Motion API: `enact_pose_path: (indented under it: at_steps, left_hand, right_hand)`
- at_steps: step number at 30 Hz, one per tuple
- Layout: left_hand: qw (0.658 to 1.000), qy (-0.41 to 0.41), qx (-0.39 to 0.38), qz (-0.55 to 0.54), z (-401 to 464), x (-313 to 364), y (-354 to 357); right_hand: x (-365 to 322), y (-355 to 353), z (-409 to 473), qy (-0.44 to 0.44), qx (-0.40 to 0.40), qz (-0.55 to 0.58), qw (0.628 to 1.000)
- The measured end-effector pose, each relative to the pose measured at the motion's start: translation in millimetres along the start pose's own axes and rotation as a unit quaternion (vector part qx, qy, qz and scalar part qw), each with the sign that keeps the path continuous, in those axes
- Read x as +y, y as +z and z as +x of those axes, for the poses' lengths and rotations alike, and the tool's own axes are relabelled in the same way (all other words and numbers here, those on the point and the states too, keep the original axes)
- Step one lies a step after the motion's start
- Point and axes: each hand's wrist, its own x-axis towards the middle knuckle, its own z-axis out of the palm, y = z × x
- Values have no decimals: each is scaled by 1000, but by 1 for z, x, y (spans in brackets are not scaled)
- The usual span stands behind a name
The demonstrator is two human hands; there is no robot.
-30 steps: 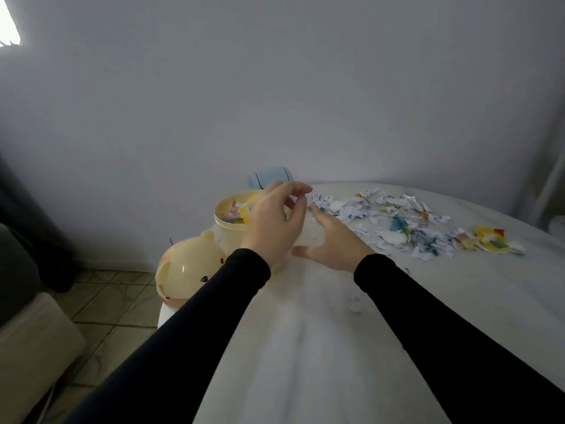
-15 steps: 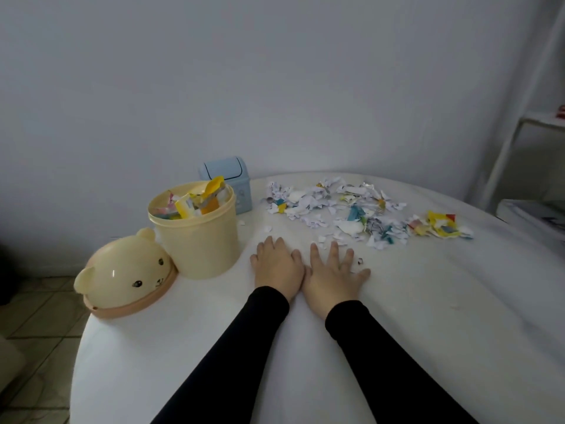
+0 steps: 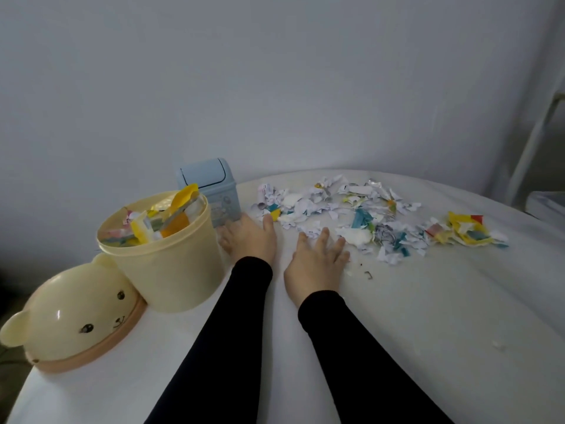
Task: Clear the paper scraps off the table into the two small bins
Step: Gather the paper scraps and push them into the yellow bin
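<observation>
1. Since half a second ago both hands have slid apart and forward on the worktop (image 3: 397, 316): the left hand (image 3: 249, 240) now lies beside the blue bin (image 3: 211, 191), and the right hand (image 3: 316, 261) reaches the near edge of the paper scraps (image 3: 351, 215).
2. Both hands lie flat, palms down, fingers straight and slightly spread, holding nothing.
3. Most scraps sit in a loose heap at the far middle of the worktop, with a smaller yellow and red clump (image 3: 467, 231) to the right and a few crumbs nearer.
4. Next to the left hand, the cream bin (image 3: 165, 264) is open and already heaped to its rim; its bear lid (image 3: 73, 313) rests on the worktop beside it.
5. Such scraps look feather-light, limp and crumpled, likely to scatter or cling to skin.
6. Raking them together with flat fingers, then cupping a bunch between both palms, should work better than pinching single pieces.
7. What looks like a loose staple (image 3: 369, 274) lies near the right hand, so sweeping gently seems wise.
</observation>
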Motion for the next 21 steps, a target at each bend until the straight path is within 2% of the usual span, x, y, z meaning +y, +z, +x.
enact_pose_path:
  at_steps: [2, 4, 10, 16, 21]
  left_hand:
    - [1000, -16, -10, 12, 7, -1, 2]
    - [999, 1, -23, 45, 9, -1, 4]
    - [988, 142, -57, 18, -18, -2, -5]
    - [952, 285, -108, 3, -65, -5, -13]
    - [934, 322, -142, -64, -100, -9, -27]
  right_hand:
    - [-1, 1, 3, 1, -5, 9, 1000]
    - [-1, 1, 4, -1, -7, 10, 1000]
    - [2, 0, 3, -8, -1, -7, 1000]
    - [14, -7, -5, -19, 80, 14, 997]
    - [27, -14, -28, -43, 118, 95, 988]
